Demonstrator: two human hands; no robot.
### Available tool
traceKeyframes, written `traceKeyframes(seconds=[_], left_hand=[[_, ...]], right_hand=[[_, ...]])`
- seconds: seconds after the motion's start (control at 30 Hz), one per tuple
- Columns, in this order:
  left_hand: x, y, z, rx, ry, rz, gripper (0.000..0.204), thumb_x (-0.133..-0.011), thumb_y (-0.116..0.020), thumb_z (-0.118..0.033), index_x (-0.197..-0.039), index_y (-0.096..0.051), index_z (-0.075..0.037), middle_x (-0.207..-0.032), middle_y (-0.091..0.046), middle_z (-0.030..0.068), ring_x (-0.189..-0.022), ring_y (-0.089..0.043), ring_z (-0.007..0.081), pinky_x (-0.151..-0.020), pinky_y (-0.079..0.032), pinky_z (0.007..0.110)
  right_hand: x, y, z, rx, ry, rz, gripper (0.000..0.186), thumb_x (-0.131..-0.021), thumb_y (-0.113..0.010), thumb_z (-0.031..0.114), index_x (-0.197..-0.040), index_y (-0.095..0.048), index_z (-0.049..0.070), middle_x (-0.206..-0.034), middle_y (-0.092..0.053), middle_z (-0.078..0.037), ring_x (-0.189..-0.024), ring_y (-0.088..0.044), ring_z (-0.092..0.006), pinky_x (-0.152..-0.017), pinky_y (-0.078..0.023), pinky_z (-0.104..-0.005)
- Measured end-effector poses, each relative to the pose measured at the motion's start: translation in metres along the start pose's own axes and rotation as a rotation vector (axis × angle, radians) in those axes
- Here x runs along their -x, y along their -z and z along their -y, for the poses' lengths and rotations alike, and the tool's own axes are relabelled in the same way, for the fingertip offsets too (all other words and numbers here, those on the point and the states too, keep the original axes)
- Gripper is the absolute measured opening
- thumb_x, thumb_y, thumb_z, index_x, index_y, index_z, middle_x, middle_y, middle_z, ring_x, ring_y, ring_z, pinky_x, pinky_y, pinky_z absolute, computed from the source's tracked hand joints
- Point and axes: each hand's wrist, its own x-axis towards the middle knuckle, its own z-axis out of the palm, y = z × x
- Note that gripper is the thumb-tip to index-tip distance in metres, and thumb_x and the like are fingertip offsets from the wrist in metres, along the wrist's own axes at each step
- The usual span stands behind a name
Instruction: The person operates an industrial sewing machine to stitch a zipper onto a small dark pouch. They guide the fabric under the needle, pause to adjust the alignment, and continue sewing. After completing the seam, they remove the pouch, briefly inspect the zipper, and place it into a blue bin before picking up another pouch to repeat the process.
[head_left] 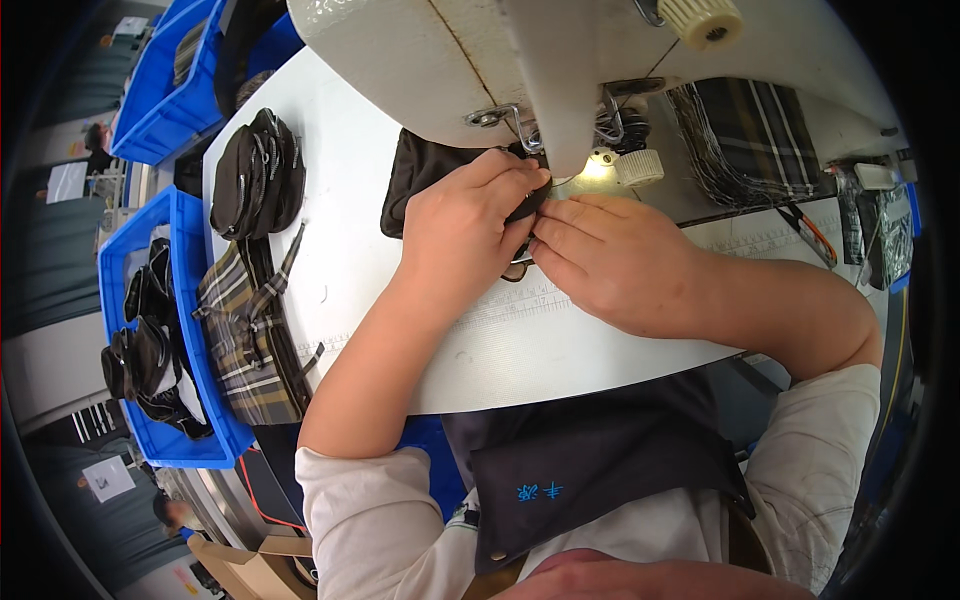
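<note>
Both of my hands work at a black fabric piece [412, 182] under the head of a white sewing machine [400, 50]. My left hand [468, 215] is closed, thumb and fingers pinching the fabric's edge just left of the lit needle area. From the right, my right hand [612, 262] meets it, its bent fingers closed on the near edge of the same piece. The fingertips of both hands almost touch. The needle and the stitched spot are largely hidden behind the machine and my fingers. A small loop of the piece hangs below my fingers.
Black zippered pouches [258, 175] stand on the white table [350, 250] at left, above plaid fabric pieces [245, 345]. A blue bin [190, 290] holds more dark pouches. Right of the machine lie stacked plaid panels [755, 140] and orange-handled snips [815, 240].
</note>
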Motion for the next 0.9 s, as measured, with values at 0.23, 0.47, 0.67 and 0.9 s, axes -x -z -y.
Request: traceKeyframes(seconds=[0.23,0.47,0.67,0.9], left_hand=[[-0.001,-0.003,-0.001,0.0,0.07,-0.002,0.031,-0.081,-0.08,-0.005,-0.112,-0.078,-0.011,-0.108,-0.077,0.001,-0.088,-0.075,0.0264,-0.074,-0.06,0.035],[0.0,0.007,0.001,-0.123,-0.111,-0.076,0.017,-0.083,-0.081,-0.01,-0.099,-0.078,-0.012,-0.105,-0.077,-0.0024,-0.08,-0.072,0.0221,-0.069,-0.057,0.034],[0.003,0.01,-0.001,-0.225,-0.172,-0.032,0.022,-0.073,-0.079,-0.014,-0.095,-0.077,-0.014,-0.102,-0.072,-0.0062,-0.086,-0.066,0.0158,-0.067,-0.057,0.029],[0.005,0.008,-0.011,-0.294,-0.186,0.001,0.028,-0.072,-0.081,-0.01,-0.1,-0.078,-0.013,-0.089,-0.067,-0.0042,-0.078,-0.063,0.0177,-0.064,-0.053,0.03]], right_hand=[[-0.002,0.002,0.004,-0.057,-0.039,-0.021,0.027,-0.084,-0.068,0.012,-0.106,-0.072,-0.004,-0.108,-0.071,-0.015,-0.103,-0.067,-0.0274,-0.085,-0.055,-0.0377],[-0.002,0.002,0.003,-0.055,0.001,0.007,0.025,-0.086,-0.067,0.012,-0.104,-0.071,-0.004,-0.112,-0.072,-0.018,-0.11,-0.068,-0.0291,-0.091,-0.055,-0.0375],[-0.002,0.006,0.003,-0.036,-0.003,0.016,0.023,-0.085,-0.067,0.012,-0.101,-0.071,-0.004,-0.11,-0.073,-0.017,-0.107,-0.069,-0.029,-0.089,-0.056,-0.0371],[0.004,0.015,0.005,-0.054,-0.029,0.152,0.03,-0.087,-0.067,0.011,-0.111,-0.073,-0.007,-0.12,-0.073,-0.021,-0.12,-0.068,-0.0341,-0.104,-0.055,-0.0433]])
